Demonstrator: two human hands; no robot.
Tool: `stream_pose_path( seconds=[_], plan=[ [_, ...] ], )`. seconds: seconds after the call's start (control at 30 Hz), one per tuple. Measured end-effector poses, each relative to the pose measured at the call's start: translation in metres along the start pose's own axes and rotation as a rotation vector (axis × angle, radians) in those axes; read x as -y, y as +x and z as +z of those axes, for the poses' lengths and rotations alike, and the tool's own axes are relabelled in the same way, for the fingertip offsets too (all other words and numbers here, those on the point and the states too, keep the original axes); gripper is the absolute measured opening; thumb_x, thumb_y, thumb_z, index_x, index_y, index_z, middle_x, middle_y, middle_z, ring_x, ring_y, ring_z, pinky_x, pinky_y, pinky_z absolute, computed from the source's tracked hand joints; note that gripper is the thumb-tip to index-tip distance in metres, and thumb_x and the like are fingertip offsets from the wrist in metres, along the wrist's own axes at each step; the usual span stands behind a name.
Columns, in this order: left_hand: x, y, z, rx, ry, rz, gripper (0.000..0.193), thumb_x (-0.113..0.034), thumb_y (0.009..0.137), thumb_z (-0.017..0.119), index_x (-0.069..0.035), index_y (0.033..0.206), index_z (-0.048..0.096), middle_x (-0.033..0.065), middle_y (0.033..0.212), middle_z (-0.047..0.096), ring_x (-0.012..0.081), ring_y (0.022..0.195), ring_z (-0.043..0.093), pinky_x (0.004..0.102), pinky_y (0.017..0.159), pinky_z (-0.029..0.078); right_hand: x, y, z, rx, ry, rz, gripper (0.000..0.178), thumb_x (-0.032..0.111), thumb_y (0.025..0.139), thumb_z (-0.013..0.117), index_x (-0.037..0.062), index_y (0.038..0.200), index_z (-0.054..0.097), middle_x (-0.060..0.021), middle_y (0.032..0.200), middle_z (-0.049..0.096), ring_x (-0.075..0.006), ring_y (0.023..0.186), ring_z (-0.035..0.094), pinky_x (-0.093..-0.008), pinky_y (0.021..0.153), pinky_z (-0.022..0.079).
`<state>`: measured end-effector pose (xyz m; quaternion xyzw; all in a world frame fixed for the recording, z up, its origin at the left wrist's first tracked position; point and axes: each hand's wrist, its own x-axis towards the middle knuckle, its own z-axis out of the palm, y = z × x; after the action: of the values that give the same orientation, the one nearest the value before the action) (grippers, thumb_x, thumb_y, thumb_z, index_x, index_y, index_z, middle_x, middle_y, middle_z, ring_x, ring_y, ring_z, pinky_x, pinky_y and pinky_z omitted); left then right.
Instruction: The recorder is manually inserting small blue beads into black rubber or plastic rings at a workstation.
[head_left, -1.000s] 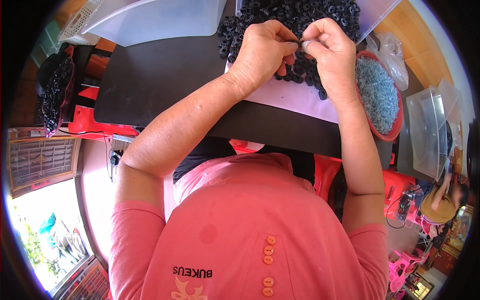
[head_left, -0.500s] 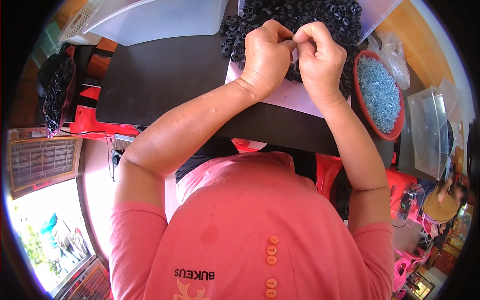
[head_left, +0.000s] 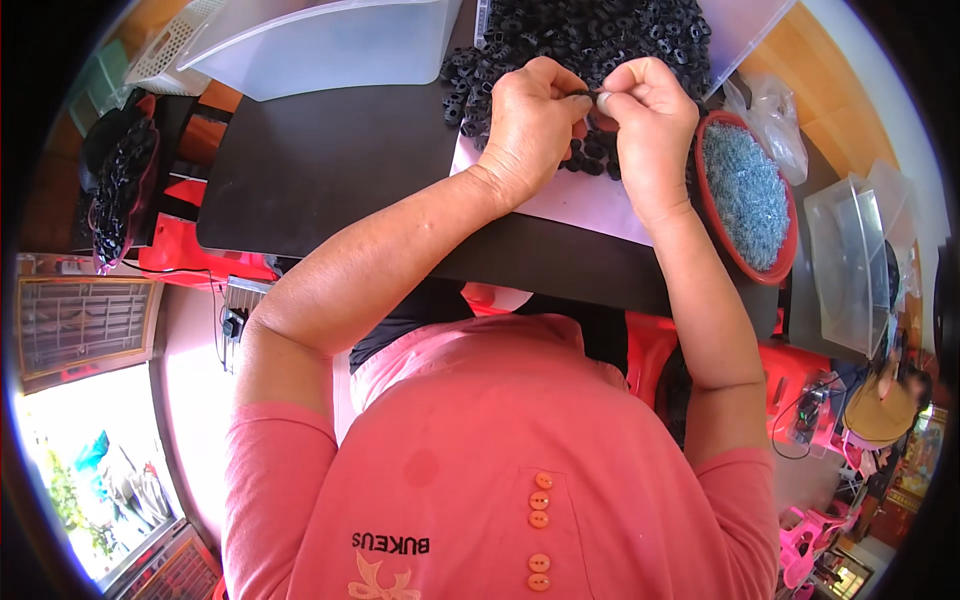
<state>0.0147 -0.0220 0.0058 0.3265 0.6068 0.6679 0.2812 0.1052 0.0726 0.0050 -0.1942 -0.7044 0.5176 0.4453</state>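
Note:
Both hands meet over the front of a heap of small black plastic parts (head_left: 600, 35). Thumb and fingers of my left hand (head_left: 532, 120) pinch a small black part (head_left: 591, 95), mostly covered by the fingertips. From the other side my right hand (head_left: 652, 125) is closed, thumb against forefinger, at the same part. Its exact shape is too small to make out. Under the hands lies a pale pinkish-white sheet (head_left: 590, 205), with several loose black parts near its far side.
Right of my right hand stands a red bowl (head_left: 702, 190) of small clear-bluish pieces (head_left: 745, 190). A crumpled plastic bag (head_left: 780, 125) and a clear bin (head_left: 845, 265) lie beyond it. A translucent bin (head_left: 330, 50) sits at the far left of the dark table (head_left: 320, 165).
My right hand has shifted slightly right and down, opening a small gap between the hands where the black part shows. The view has shifted slightly too.

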Motion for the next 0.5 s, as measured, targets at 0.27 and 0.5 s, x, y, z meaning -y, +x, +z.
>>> stream_pose_path(
  seconds=[0.27,0.5],
  plan=[
    [0.01,0.01,0.0,-0.069,0.168,0.254,0.014,-0.007,0.08,0.069,0.004,0.086,0.065,0.0158,0.071,0.068,0.0229,0.057,0.065,0.0329,0.055,0.051,-0.005,0.007,0.001,0.004,-0.557,-0.717,0.021,-0.012,0.074,0.055,0.0056,0.083,0.059,-0.0068,0.07,0.063,-0.0202,0.063,0.063,-0.0307,0.057,0.05],
    [0.002,0.005,-0.002,-0.068,0.13,0.234,0.008,-0.005,0.087,0.061,0.001,0.082,0.063,0.012,0.072,0.066,0.0164,0.064,0.064,0.0303,0.058,0.051,-0.005,0.004,0.002,0.041,-0.468,-0.679,0.021,-0.014,0.078,0.057,0.0038,0.089,0.06,-0.0032,0.074,0.066,-0.0099,0.063,0.063,-0.0245,0.057,0.049]
  ],
)
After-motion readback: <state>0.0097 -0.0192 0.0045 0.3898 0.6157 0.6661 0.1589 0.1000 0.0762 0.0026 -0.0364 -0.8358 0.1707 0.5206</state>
